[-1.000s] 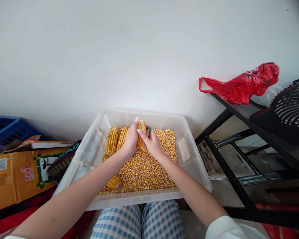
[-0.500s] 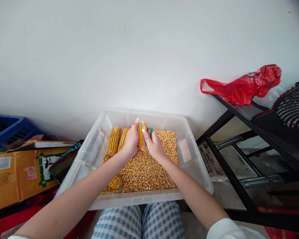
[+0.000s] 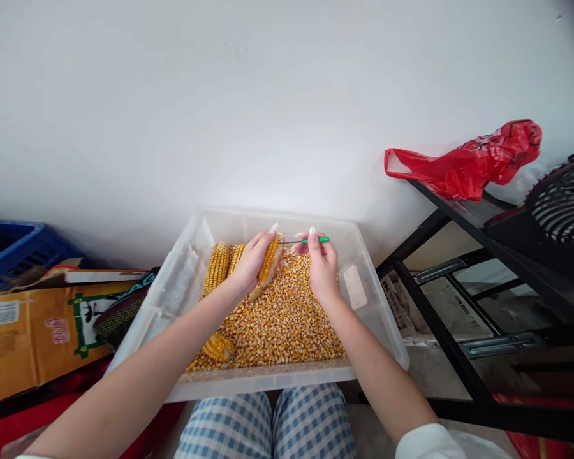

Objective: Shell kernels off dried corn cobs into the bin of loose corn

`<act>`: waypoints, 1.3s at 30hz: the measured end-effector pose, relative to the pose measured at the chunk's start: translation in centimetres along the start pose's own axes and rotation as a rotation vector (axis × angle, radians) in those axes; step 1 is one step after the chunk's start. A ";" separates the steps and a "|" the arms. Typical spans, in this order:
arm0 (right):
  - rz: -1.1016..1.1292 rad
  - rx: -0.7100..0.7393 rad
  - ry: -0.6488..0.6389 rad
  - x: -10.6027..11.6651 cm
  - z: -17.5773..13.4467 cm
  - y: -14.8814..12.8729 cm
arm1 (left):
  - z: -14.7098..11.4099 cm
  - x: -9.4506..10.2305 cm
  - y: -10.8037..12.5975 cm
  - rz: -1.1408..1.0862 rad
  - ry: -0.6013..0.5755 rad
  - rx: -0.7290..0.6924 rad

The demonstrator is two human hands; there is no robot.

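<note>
My left hand (image 3: 254, 258) is closed around an ear of corn (image 3: 270, 260), tilted over the heap of loose kernels (image 3: 282, 325). In my right hand (image 3: 321, 264) is a screwdriver (image 3: 317, 240) with a green handle and a thin metal shaft. The shaft points left, its tip at the upper end of the ear; whether it touches cannot be made out. Whole ears of corn (image 3: 216, 269) lie at the left of the translucent plastic bin (image 3: 143, 325), and another ear (image 3: 219, 347) rests near its front left.
A black metal rack (image 3: 444, 331) stands at the right, bearing a red plastic bag (image 3: 469, 162) and a fan (image 3: 567, 204). To the left are a cardboard box (image 3: 33, 338) and a blue crate (image 3: 16, 248). A white wall (image 3: 277, 115) rises behind the bin.
My right hand has moved right, away from the side of the ear, and the screwdriver's shaft now shows. The ear has tilted in my left hand.
</note>
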State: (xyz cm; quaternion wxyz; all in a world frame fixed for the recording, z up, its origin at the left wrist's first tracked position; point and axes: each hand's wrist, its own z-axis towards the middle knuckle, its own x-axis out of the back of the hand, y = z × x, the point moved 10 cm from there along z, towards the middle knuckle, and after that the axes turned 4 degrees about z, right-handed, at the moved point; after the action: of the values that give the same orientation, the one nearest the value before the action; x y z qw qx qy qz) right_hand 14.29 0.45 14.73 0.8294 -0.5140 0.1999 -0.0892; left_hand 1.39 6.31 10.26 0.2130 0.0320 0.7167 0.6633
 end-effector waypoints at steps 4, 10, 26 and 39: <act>0.033 0.014 0.048 0.3 -0.1 -0.2 | 0.1 -0.1 0.0 0.041 -0.032 0.022; 0.081 0.004 -0.003 -0.1 0.0 -0.1 | 0.2 0.0 0.3 0.120 -0.040 0.025; -0.017 -0.045 -0.074 -0.6 -0.1 0.3 | 0.5 1.0 0.1 0.102 -0.015 0.050; -0.534 0.021 -0.445 -3.9 -1.7 1.4 | 2.0 3.7 0.2 -0.047 0.087 0.054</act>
State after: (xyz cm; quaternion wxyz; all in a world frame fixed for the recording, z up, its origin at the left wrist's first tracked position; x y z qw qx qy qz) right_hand 9.91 1.08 13.75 0.8052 -0.5466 -0.1282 -0.1912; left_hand -1.32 9.42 9.39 0.1963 -0.0077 0.7433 0.6395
